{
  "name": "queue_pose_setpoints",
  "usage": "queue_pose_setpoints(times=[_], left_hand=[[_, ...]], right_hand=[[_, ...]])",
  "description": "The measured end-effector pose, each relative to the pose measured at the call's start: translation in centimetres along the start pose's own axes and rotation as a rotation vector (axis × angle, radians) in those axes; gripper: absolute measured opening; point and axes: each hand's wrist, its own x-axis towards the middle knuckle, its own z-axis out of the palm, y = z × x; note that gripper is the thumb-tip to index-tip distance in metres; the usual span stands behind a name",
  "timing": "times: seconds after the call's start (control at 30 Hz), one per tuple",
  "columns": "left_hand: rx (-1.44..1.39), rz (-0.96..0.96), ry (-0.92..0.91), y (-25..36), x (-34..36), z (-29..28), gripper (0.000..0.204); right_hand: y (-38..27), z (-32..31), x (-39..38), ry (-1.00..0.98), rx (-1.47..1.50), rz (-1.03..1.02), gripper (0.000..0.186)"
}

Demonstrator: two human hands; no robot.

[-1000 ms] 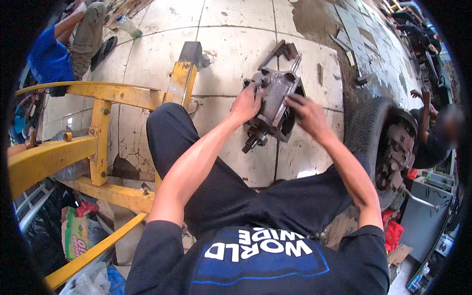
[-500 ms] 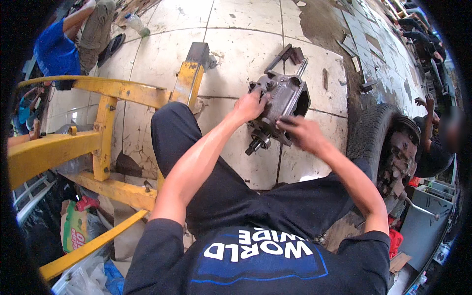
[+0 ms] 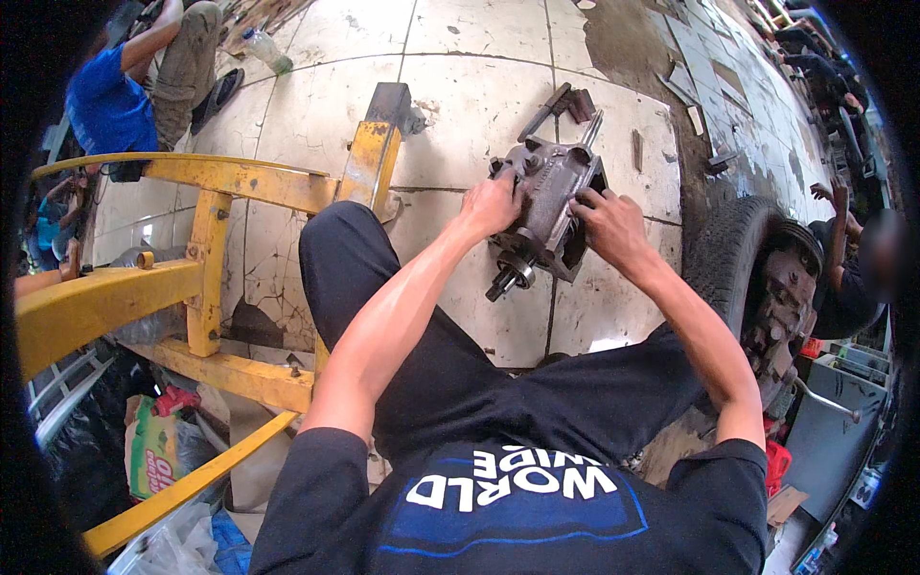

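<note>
A dark, greasy gearbox housing rests on the tiled floor before me. A bearing and a splined shaft end stick out of its near end, and a thin bright shaft points away at the far end. My left hand is closed around the housing's left side. Over on the right, my right hand grips the rim of the open side with curled fingers. The inside of the housing is mostly hidden. Just beyond it lie dark metal pieces.
A yellow steel frame stands close on my left. On the right is a tyre with a rusty hub. A plastic bottle lies at the far left. People are nearby, one in a blue shirt.
My right hand has moved up and right, from the housing's near end to the rim of its open side. The housing has turned slightly. My left hand stays on its left side.
</note>
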Motion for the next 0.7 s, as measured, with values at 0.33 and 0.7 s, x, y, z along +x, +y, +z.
queue_pose_setpoints(times=[0.33, 0.7], left_hand=[[0.053, 0.005, 0.028, 0.5, -0.5, -0.3, 0.046], [0.065, 0.016, 0.047, 0.9, -0.3, -0.5, 0.037]], right_hand=[[-1.7, 0.5, -1.3, -0.096, 0.053, -0.147, 0.034], [0.1, 3.8, -0.8, -0.012, 0.014, -0.169, 0.018]])
